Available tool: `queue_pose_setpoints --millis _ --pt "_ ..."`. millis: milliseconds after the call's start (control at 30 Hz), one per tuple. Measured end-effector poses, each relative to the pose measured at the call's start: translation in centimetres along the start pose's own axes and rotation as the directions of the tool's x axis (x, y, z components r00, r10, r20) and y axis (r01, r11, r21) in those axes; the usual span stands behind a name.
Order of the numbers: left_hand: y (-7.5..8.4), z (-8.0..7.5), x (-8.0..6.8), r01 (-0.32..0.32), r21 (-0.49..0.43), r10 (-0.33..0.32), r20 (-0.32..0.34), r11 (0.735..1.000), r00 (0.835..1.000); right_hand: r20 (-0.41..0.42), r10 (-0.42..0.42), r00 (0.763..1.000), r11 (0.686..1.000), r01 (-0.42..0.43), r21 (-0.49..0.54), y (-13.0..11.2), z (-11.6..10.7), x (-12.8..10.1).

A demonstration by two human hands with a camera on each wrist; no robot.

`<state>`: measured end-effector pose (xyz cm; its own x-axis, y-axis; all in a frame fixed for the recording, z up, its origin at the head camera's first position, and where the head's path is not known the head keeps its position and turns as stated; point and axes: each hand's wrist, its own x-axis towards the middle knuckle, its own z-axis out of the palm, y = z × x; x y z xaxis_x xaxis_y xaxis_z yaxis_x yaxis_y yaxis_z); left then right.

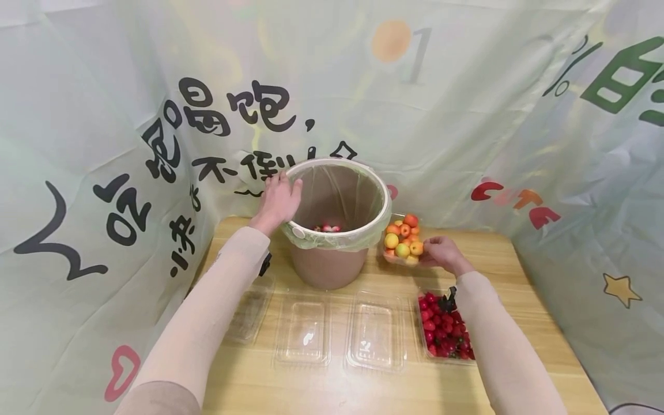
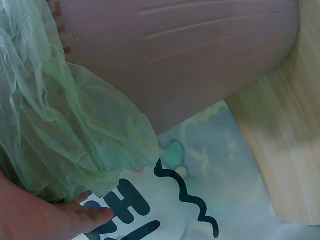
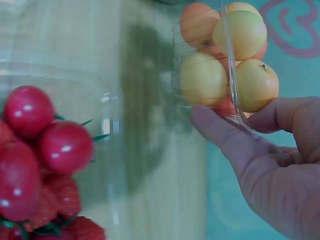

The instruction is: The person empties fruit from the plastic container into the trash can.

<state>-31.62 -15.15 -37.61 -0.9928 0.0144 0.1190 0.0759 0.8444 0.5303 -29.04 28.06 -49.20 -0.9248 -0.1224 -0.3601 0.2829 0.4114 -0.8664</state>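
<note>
A brown trash bin (image 1: pixel 332 268) lined with a thin green bag (image 1: pixel 358 239) stands at the back of the table. My left hand (image 1: pixel 279 199) holds its white rim on the left side; in the left wrist view its fingers (image 2: pixel 95 217) lie against the bag's outer fold. Some small red and whitish things (image 1: pixel 329 228) lie inside the bin. To its right is a clear plastic box (image 3: pixel 227 30) of small yellow and orange apple-like fruits (image 1: pixel 403 239). My right hand (image 1: pixel 443 253) pinches the box's near right edge between thumb and fingers.
Another clear box (image 1: pixel 436 351) holding cherry tomatoes (image 3: pixel 67 147) and raspberry-like fruits (image 3: pixel 62 195) sits under my right forearm. Further clear plastic boxes (image 1: pixel 303 334) stand along the front of the wooden table (image 1: pixel 342 392). Printed cloth (image 1: pixel 441 115) encloses the table's back and sides.
</note>
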Motion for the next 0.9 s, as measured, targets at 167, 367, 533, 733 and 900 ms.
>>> queue_pose_setpoints --millis 167,367,533,733,900 --pt "0.3 -0.2 -0.2 0.011 0.02 -0.012 0.034 1.0 0.999 0.013 -0.006 1.0 1.0 0.006 0.01 -1.5 -0.3 -0.3" --pt "0.4 -0.3 -0.2 0.011 0.034 -0.013 0.044 0.999 0.999 0.05 -0.021 0.999 0.999 0.019 0.03 -3.1 -0.5 -0.8" --pt "0.2 -0.1 -0.1 0.009 0.031 -0.01 0.04 0.999 0.999 0.046 -0.036 0.998 0.999 0.035 0.017 -4.4 -0.7 -1.4" --pt "0.2 0.0 -0.1 0.003 0.022 -0.004 0.028 1.0 1.0 0.031 -0.051 0.998 0.999 0.051 -0.016 -5.6 -1.3 -1.9" --pt "0.2 -0.2 -0.1 0.003 0.024 -0.004 0.034 1.0 0.999 0.035 -0.057 0.998 0.998 0.058 -0.024 -6.9 -1.7 -2.4"
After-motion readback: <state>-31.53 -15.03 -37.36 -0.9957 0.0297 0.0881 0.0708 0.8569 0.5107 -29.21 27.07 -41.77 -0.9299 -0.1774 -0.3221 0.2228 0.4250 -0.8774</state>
